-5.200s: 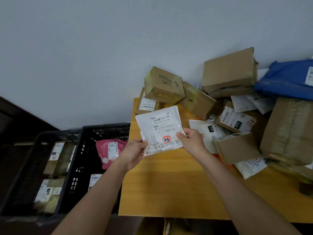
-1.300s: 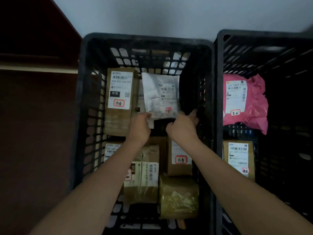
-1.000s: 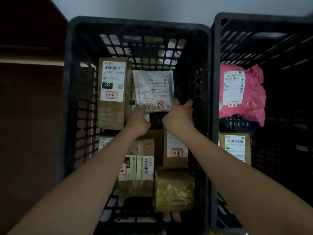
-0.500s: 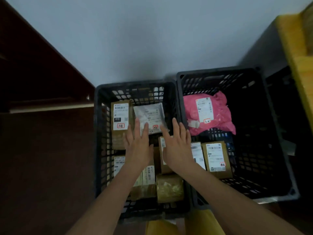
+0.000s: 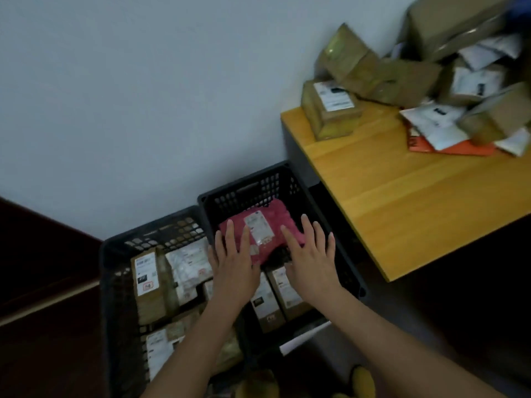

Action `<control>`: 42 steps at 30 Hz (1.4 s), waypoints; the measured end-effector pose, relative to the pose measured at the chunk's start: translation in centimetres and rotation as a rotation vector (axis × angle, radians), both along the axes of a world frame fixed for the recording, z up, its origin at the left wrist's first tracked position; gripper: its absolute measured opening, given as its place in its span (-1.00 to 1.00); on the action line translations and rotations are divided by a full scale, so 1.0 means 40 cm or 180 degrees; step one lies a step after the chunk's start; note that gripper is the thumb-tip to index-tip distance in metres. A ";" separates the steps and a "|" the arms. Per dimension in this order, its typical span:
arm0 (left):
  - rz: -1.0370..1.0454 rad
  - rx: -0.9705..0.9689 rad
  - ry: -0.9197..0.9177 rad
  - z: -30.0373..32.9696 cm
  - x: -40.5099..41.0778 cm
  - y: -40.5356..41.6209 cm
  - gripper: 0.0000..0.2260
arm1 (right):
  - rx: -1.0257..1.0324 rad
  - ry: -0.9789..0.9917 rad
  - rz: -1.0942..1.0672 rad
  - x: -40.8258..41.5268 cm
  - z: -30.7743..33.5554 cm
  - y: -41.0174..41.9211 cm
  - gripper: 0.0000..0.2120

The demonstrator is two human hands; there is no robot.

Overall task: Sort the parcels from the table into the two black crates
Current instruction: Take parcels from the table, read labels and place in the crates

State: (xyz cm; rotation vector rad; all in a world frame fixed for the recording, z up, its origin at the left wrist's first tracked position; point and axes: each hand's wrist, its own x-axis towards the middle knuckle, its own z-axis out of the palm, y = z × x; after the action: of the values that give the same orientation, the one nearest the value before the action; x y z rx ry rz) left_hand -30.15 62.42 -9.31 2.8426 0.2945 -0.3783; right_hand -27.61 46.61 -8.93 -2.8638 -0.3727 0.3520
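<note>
Both hands are held out flat over the crates, fingers straight and spread, with nothing gripped. The left hand [image 5: 234,261] is seen above the wall shared by the two crates, its fingertips over the lower left edge of the pink parcel [image 5: 260,225]. The right hand [image 5: 311,258] is seen above the right crate [image 5: 330,222], its fingers over the pink parcel's right edge; whether either hand touches the parcel cannot be told.

The pink parcel is laid at the far end of the right crate, white label up. Two brown boxes [image 5: 275,297] are laid side by side nearer the person in the same crate. In the left crate [image 5: 115,282] a white padded parcel [image 5: 189,262] is laid at the far end, just beside a tall brown box [image 5: 148,285] with a label; more boxes are seen below them.

On the wooden bench [image 5: 402,202] to the right, a heap of parcels [image 5: 431,81] is piled against the wall: brown boxes, white mailers and an orange envelope [image 5: 459,147], all blurred.
</note>
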 end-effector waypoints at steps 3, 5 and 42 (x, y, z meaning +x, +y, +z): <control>-0.0207 -0.0011 -0.0035 0.041 0.019 -0.172 -0.31 | -0.0057 -0.0056 -0.0167 0.000 0.050 -0.172 -0.26; -0.0417 -0.0024 -0.0081 0.078 0.028 -0.321 -0.31 | -0.0143 -0.0136 -0.0301 0.000 0.095 -0.316 -0.24; -0.1303 -0.0361 0.0278 0.229 0.864 -1.050 -0.30 | 0.0078 0.0605 -0.1707 0.659 0.252 -1.140 -0.45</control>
State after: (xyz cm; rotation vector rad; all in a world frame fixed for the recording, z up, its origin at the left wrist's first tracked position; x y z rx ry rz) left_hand 4.42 20.40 -0.14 2.7652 -0.2911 -0.5786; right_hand -1.26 1.01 1.15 -2.7306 0.4153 0.4977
